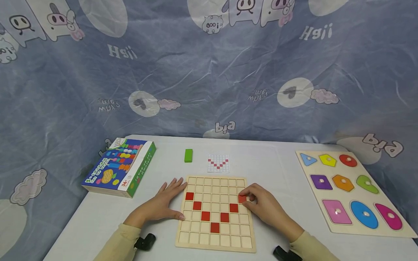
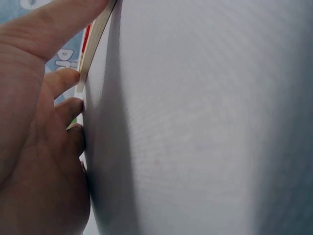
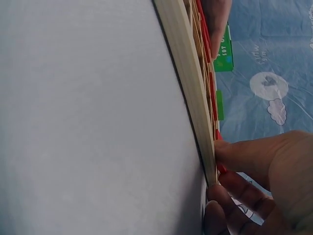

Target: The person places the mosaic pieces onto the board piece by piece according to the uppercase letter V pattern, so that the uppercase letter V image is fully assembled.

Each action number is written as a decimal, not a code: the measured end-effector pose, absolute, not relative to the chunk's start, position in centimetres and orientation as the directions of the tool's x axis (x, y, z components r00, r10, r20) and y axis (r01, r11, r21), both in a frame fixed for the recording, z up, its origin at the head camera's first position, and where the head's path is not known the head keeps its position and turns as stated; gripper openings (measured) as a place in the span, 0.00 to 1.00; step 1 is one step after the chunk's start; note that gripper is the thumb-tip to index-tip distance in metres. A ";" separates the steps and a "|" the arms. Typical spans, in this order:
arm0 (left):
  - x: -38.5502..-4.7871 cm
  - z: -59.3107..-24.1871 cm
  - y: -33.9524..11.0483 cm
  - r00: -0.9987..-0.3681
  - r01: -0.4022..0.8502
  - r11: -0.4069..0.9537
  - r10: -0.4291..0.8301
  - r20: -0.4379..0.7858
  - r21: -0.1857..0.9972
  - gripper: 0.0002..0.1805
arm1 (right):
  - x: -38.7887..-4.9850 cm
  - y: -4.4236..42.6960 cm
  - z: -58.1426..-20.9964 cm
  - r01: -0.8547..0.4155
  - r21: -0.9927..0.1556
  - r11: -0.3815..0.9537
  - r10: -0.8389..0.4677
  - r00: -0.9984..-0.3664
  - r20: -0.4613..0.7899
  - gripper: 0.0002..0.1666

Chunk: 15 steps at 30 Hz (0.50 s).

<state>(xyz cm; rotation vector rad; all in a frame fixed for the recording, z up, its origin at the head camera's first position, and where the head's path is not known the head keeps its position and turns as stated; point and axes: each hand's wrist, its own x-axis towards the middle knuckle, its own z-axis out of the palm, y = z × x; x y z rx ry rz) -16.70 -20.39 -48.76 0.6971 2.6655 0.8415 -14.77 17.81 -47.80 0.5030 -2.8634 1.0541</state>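
A wooden grid board (image 1: 196, 240) lies flat on the white table, with several red square tiles (image 1: 214, 227) in its cells forming a V. At the board's right edge, my right hand (image 1: 269, 208) pinches another red tile (image 1: 242, 199) between thumb and index finger, at the top of the V's right arm. The right wrist view shows that red tile (image 3: 222, 168) tilted at the board's rim, partly covered by the fingers. Spread fingers of my left hand (image 1: 160, 203) rest along the left edge of the board, the thumb touching its side.
Beyond the board lie a small pattern card (image 1: 218, 163) with a red V and a green block (image 1: 188, 155). A blue and green game box (image 1: 121, 166) sits at the left. On the right is a shape puzzle board (image 1: 315, 203) with knobbed pieces. A patterned cloth (image 1: 209, 79) hangs behind.
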 end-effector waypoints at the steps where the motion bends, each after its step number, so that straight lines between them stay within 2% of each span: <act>1: -16.7 -48.7 -20.4 -0.852 0.364 0.718 0.515 -0.100 0.594 0.63 | -14.8 17.8 -47.8 -0.320 -0.622 0.715 -0.288 -0.945 0.155 0.15; 15: -16.7 -48.6 -20.3 -0.849 0.363 0.708 0.520 -0.099 0.606 0.63 | -14.9 17.7 -47.8 -0.315 -0.604 0.732 -0.297 -0.946 0.133 0.11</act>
